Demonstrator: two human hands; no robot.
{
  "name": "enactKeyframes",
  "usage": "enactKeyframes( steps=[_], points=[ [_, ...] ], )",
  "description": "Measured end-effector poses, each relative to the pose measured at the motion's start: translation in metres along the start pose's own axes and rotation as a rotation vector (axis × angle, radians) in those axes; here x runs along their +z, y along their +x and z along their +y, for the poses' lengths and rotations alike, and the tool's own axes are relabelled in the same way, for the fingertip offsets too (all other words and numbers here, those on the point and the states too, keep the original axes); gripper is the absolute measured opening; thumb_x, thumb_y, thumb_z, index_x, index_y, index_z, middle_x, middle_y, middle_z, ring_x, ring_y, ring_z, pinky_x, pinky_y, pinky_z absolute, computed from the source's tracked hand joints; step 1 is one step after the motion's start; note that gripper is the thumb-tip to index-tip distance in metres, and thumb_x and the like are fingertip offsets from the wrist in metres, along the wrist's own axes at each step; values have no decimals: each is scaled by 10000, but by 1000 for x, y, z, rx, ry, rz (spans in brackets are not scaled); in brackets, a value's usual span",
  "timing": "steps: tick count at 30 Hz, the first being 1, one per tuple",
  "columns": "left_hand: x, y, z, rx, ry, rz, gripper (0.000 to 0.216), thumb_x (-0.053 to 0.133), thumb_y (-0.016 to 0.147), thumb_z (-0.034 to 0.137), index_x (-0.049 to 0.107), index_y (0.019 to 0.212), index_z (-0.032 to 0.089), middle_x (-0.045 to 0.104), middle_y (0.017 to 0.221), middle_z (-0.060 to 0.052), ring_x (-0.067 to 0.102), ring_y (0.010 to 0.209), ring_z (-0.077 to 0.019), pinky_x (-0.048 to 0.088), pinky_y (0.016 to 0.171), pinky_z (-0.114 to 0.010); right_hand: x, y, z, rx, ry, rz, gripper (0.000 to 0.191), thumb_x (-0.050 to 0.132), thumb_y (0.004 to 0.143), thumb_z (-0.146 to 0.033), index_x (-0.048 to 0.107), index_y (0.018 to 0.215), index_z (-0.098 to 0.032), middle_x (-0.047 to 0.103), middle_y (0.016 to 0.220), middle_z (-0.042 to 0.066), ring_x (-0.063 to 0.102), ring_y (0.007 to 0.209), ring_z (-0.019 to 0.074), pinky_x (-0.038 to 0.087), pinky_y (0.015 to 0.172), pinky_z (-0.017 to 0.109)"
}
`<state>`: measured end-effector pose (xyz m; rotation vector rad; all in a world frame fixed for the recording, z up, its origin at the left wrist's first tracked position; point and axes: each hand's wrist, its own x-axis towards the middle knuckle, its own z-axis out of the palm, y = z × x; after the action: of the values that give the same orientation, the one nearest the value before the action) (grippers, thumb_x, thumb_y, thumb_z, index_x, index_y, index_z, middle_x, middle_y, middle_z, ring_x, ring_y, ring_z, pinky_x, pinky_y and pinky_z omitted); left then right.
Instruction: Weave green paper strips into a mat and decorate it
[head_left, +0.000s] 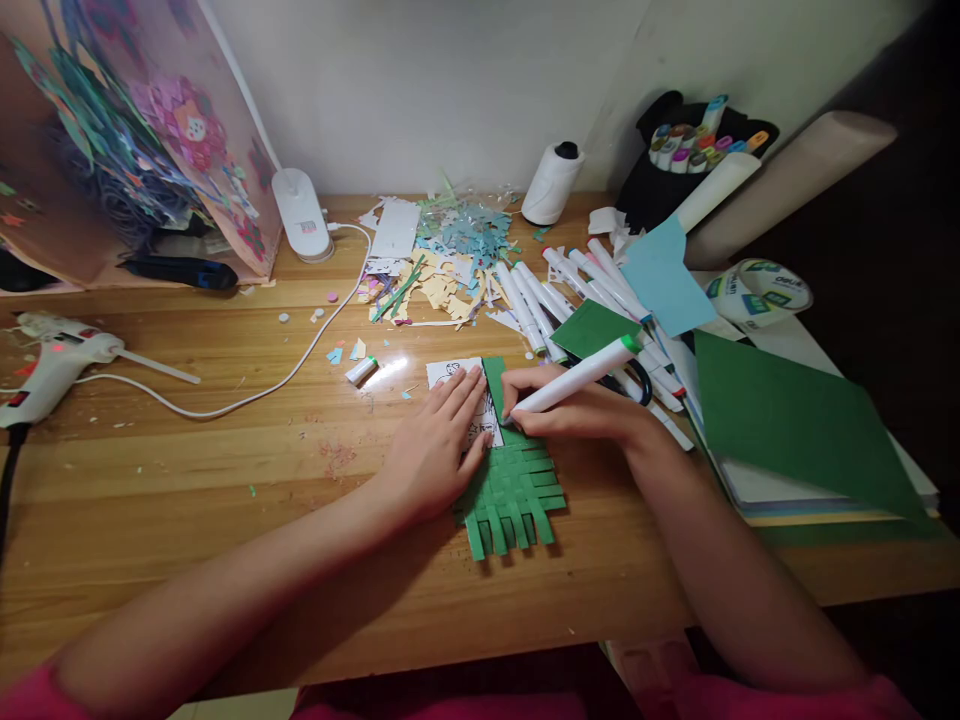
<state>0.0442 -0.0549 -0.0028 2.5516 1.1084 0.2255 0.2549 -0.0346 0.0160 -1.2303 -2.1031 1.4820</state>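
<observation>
My right hand (559, 402) grips a white marker (574, 382) with a green end, its tip down at the edge of a small paper with black line drawings (491, 425). Flat on that paper lies my left hand (442, 440), fingers stretched out and covering most of the drawing. Under and beside the paper is a green paper strip (493, 375). Below it sits a woven green paper piece (514, 490) with loose strip ends along its right and lower sides. A marker cap (362, 371) stands apart on the table, left of the drawing.
Paper scraps (450, 260) are heaped at the back, near a thread spool (553, 183). Several markers (525, 310) lie right of them. Green sheets (802, 430) top a paper stack at right. A glue gun (56, 360) and white cable (300, 370) occupy the left.
</observation>
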Motion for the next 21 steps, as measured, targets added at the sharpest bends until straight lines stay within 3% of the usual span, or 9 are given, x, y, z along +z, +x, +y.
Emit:
enactKeyframes(
  steps=[8,21],
  points=[
    [1,1,-1,1,20,0,581,374,945,359,253,1452,103,239,1524,-59,179,1412,-202,210,1159,-369,2,-3,0,4,-13,-108,59,542,691,-126,512,704,-174,487,621,-51,419,583,97,289,473,195],
    [2,-1,-1,7,-3,10,573,381,944,360,264,1447,114,256,1519,-61,196,1408,-208,229,1153,-383,1,-3,5,-16,32,-144,66,546,691,-106,526,708,-166,499,642,-45,445,600,100,313,494,193]
  ],
)
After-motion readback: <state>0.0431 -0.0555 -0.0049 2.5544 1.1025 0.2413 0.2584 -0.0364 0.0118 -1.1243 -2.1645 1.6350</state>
